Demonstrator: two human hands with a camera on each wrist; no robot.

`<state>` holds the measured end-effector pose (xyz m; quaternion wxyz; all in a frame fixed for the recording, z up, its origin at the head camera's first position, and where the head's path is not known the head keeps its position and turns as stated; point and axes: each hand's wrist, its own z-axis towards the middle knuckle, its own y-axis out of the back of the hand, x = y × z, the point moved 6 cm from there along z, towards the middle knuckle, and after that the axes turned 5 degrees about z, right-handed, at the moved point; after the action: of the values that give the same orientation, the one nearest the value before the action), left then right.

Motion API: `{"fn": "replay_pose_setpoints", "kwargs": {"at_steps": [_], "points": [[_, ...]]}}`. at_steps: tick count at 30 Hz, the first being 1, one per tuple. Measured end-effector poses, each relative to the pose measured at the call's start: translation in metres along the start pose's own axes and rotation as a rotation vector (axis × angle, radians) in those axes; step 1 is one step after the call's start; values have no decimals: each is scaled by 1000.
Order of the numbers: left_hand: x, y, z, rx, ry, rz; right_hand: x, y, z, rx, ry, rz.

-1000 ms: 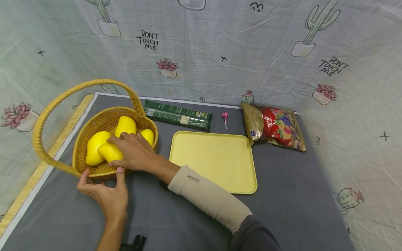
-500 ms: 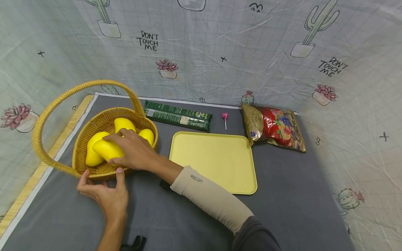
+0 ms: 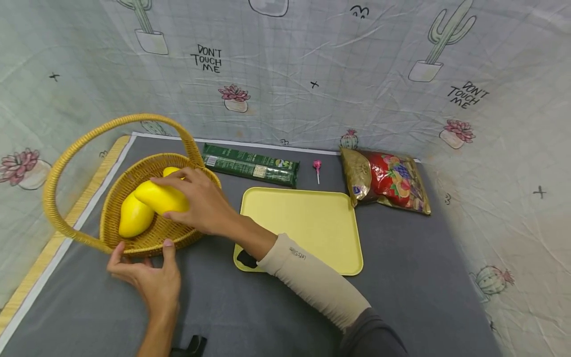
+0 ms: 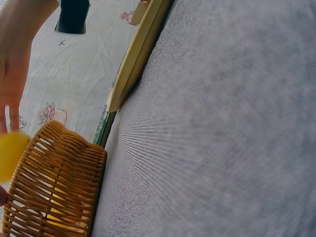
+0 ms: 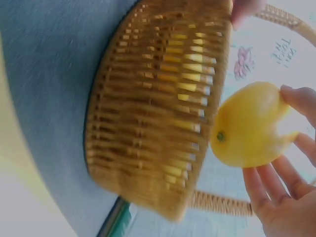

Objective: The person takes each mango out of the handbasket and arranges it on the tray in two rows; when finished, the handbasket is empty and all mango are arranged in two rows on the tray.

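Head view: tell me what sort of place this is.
Probably a makeshift indoor tabletop booth; the wider room is out of view. A cactus-print sheet hangs round the back and sides, a grey cloth covers the surface, and a tray lies on it.

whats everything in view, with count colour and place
basket: 1, golden, left
held mango: 1, yellow, above basket
other mangoes: at least 2, yellow, inside basket
packet: 1, green, back centre
lollipop: 1, pink, right of packet
tray: 1, pale yellow, centre
bag: 1, gold and red, back right
cloth: 1, grey, underneath
wooden strip: 1, tan, left edge
backdrop: 1, pale, printed, behind
black items: 2, black, tray corner and bottom edge
sleeves: 2, beige and dark, right arm
left hand: 1, bare, touching basket front
right hand: 1, bare, gripping held mango
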<state>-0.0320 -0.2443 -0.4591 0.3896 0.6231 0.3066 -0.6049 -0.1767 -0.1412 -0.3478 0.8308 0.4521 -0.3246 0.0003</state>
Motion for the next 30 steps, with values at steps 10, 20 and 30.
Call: {"fn": "replay_pose_setpoints", "kwargs": {"at_steps": [10, 20, 30], "points": [[-1, -1, -2, -15, 0, 15, -29, 46, -26, -136, -26, 51], [2, 0, 1, -9, 32, 6, -80, 65, -61, -82, -170, 5], [3, 0, 2, -11, 27, 14, -125, 67, -93, 43, -295, -34]]}}
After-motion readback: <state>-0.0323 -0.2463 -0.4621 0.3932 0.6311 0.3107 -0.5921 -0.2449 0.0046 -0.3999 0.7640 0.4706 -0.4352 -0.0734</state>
